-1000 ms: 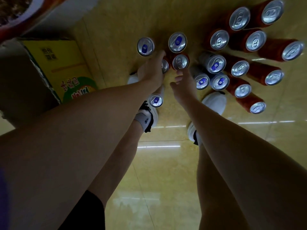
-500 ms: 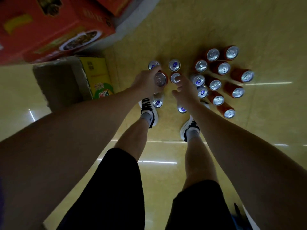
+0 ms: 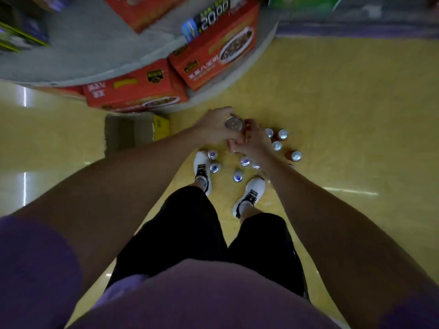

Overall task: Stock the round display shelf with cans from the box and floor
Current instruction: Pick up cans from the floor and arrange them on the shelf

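Up close, a silver-topped red can [image 3: 234,123], left hand's [image 3: 213,125] grip.

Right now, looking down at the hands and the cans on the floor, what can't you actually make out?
- Right hand, head view: whether it holds a can; the left hand and its held can cover the fingers.
- Floor cans: the full count; the right forearm hides some.
- Cardboard box: its contents, too dark to see.
- Round display shelf: cut off by the top edge and blurred.

Single head-worn view, steeply downward onto floor [image 3: 332,115]
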{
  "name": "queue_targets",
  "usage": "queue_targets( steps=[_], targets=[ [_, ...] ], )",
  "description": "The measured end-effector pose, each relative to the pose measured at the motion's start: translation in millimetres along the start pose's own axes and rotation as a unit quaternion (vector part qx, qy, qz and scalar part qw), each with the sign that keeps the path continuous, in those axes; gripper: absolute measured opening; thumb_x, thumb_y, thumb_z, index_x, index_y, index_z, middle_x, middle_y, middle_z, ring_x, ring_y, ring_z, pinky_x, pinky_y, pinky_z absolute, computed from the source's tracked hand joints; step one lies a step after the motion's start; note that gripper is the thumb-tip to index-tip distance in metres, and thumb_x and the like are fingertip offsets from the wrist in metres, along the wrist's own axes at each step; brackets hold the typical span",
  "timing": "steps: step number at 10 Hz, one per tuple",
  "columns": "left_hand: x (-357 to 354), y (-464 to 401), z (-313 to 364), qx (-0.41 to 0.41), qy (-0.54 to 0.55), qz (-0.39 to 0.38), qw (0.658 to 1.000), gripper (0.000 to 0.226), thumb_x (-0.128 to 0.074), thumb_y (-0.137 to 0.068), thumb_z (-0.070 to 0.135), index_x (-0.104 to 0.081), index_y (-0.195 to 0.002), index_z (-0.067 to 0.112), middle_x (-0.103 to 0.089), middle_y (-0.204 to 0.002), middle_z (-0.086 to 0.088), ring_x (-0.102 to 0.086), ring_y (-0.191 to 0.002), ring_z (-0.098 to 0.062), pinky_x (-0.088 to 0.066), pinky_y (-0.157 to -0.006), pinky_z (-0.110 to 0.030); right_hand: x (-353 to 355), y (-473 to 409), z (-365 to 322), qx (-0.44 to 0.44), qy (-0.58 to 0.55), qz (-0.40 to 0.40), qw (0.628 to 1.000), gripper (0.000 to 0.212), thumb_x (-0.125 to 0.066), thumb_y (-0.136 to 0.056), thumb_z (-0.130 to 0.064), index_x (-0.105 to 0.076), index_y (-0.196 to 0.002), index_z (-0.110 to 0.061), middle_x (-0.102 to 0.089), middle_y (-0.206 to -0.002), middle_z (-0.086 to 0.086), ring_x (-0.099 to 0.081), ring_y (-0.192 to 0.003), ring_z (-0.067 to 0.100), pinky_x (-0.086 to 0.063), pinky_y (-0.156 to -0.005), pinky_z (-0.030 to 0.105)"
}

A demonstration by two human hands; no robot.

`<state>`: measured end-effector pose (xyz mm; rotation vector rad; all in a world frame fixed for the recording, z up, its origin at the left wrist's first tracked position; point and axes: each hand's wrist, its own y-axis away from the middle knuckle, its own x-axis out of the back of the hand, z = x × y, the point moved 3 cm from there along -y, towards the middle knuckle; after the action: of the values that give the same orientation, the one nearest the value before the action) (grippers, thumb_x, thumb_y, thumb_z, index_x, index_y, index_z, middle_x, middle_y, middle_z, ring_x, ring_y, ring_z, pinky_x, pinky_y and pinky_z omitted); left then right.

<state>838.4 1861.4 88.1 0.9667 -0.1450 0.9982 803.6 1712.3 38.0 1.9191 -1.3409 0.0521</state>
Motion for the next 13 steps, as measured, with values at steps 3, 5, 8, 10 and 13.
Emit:
queue_targets(
  steps=[3,5,8,10,13],
  targets=[
    [107,82,141,-0.086,-0.050,0.102,0.990,0.038,-0.078,-0.076,0.046,-0.056,-0.103,0.033,-0.055,-0.098,0.009,-0.053,-0.089,-0.010,-0.039,-0.064,-0.019,123,76,-134,0.102,0.026,-0.010,0.994,0.078,-0.089,-0.062,-0.026,-0.048,-0.128,-0.014,-0.056,-0.127,0.005,-0.056,-0.113,0.024,-0.047,-0.093,0.036],
    [180,153,221,-0.105,-0.019,0.193,0.975,0.035,-0.079,-0.073,0.049,-0.054,-0.076,0.025,-0.045,-0.072,0.007,-0.043,-0.067,-0.009,-0.033,-0.058,-0.027,170,117,-222,0.188,-0.028,-0.021,0.982,0.094,-0.090,-0.065,-0.032,-0.034,-0.139,-0.024,-0.056,-0.127,-0.005,-0.057,-0.115,0.017,-0.049,-0.088,0.034],
    [278,235,271,-0.098,-0.018,0.303,0.948,0.052,-0.078,-0.067,0.058,-0.057,-0.053,0.012,-0.045,-0.053,0.000,-0.043,-0.053,-0.015,-0.032,-0.053,-0.030,213,164,-341,0.272,-0.026,-0.013,0.962,0.078,-0.088,-0.069,-0.020,-0.038,-0.129,-0.018,-0.056,-0.106,-0.009,-0.059,-0.101,0.013,-0.047,-0.078,0.020],
    [336,277,292,-0.126,-0.059,0.387,0.911,0.058,-0.066,-0.077,0.066,-0.073,-0.076,0.009,-0.071,-0.075,-0.009,-0.065,-0.072,-0.023,-0.050,-0.066,-0.038,226,179,-412,0.314,-0.099,0.012,0.944,0.064,-0.090,-0.062,-0.019,-0.051,-0.114,-0.025,-0.066,-0.102,-0.008,-0.066,-0.092,0.011,-0.056,-0.079,0.028],
    [387,322,287,-0.145,-0.007,0.372,0.917,0.063,-0.055,-0.085,0.068,-0.064,-0.109,0.011,-0.068,-0.090,-0.012,-0.066,-0.069,-0.025,-0.055,-0.056,-0.034,216,204,-496,0.376,-0.108,0.085,0.916,0.064,-0.089,-0.064,-0.033,-0.049,-0.113,-0.026,-0.061,-0.096,-0.012,-0.061,-0.085,0.006,-0.049,-0.072,0.024]
  ],
)
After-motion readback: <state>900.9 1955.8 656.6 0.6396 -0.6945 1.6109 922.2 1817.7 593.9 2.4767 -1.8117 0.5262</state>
